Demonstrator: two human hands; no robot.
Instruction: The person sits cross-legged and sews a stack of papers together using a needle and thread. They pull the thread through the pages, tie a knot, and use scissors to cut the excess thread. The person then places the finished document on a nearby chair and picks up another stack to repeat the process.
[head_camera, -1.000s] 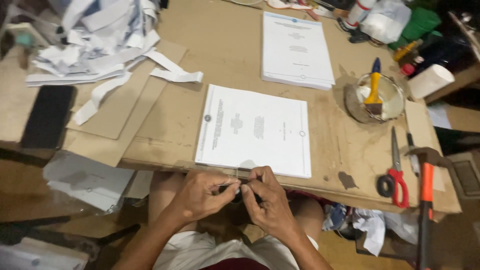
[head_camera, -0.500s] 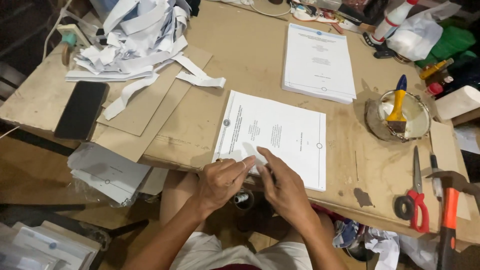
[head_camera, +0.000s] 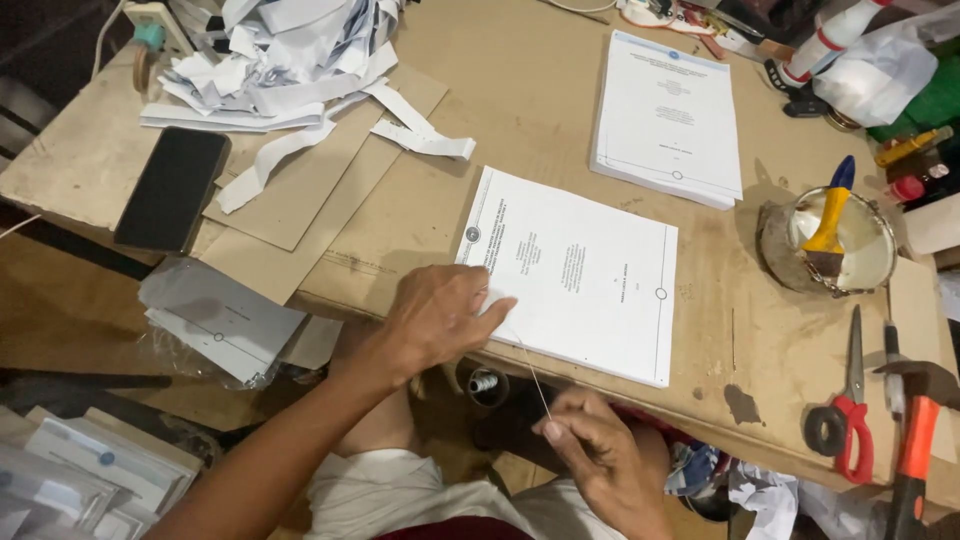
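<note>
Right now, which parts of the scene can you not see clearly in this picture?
Head view only:
- Needle: too small to tell whether the right hand holds one on the thread.
- Bound stack of pages: its near left corner is covered by the left hand.
- Hammer: handle cut off by the bottom edge.
- Spool: half hidden under the table edge.

Person wearing light, off-white shorts (head_camera: 400, 490), fabric creasing over lap. Dark red garment edge (head_camera: 470, 528) showing at bottom of view. Both forearms showing bare, no sleeves reaching wrists. Left hand (head_camera: 440, 315) and right hand (head_camera: 600, 450) wearing no gloves, rings or watch. Short fingernails showing on fingers (head_camera: 553, 431).
</note>
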